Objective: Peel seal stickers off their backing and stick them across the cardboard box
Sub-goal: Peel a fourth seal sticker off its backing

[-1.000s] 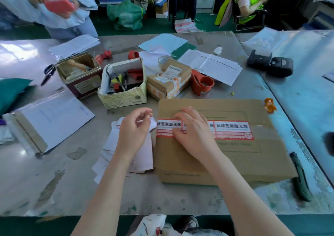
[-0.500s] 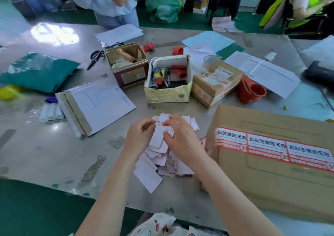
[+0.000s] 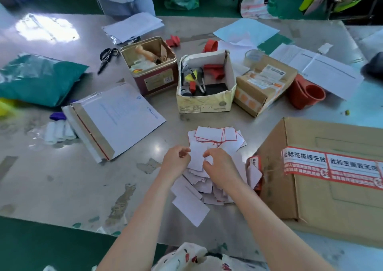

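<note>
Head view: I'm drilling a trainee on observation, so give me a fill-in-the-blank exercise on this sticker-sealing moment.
1. Both hands, left and right, pinch one white ____.
2. The red-and-white stickers already sit on the cardboard ____.
3. The scissors lie to the left of the open ____.
4. Beside the small parcel lie stacked red ____.

Missing words: sheet; box; tin; cups

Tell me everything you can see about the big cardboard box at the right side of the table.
The cardboard box is large, brown and plain, closed, and lies flat at the right of the grey table, partly cut off by the frame edge. A row of red-and-white seal stickers with printed characters runs across its top and folds down its left side. Its near left corner sits beside the pile of white backing papers. Neither hand touches it.
</note>
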`<act>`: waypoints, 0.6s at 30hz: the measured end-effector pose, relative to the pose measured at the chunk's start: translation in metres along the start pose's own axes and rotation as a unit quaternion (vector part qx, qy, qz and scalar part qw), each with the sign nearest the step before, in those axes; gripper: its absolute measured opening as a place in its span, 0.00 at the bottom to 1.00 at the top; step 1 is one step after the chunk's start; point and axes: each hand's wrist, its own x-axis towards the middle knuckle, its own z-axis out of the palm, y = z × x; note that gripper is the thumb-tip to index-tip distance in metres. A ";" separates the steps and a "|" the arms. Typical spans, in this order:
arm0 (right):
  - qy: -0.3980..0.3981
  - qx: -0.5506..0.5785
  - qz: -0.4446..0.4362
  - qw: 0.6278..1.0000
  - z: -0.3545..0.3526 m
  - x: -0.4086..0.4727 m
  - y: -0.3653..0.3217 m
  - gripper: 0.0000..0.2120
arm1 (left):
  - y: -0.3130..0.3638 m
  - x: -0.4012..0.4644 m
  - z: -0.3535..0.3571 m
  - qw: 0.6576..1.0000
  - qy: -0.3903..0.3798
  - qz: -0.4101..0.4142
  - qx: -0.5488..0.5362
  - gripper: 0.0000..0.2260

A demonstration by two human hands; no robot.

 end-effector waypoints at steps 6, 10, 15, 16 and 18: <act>-0.008 -0.004 0.035 0.999 0.009 0.008 0.002 0.14 | -0.011 0.013 0.008 0.999 -0.028 -0.044 0.016 0.15; -0.014 0.010 0.051 0.999 0.014 0.008 0.007 0.15 | -0.016 0.020 0.011 0.998 -0.041 -0.044 0.026 0.15; -0.012 0.019 0.056 0.998 0.018 0.006 0.010 0.15 | -0.018 0.024 0.013 0.999 -0.026 -0.043 0.020 0.12; -0.012 0.019 0.056 0.998 0.018 0.006 0.010 0.15 | -0.017 0.024 0.013 0.998 -0.025 -0.048 0.014 0.12; -0.012 0.019 0.057 0.998 0.019 0.007 0.010 0.15 | -0.016 0.026 0.014 0.998 -0.018 -0.063 -0.003 0.13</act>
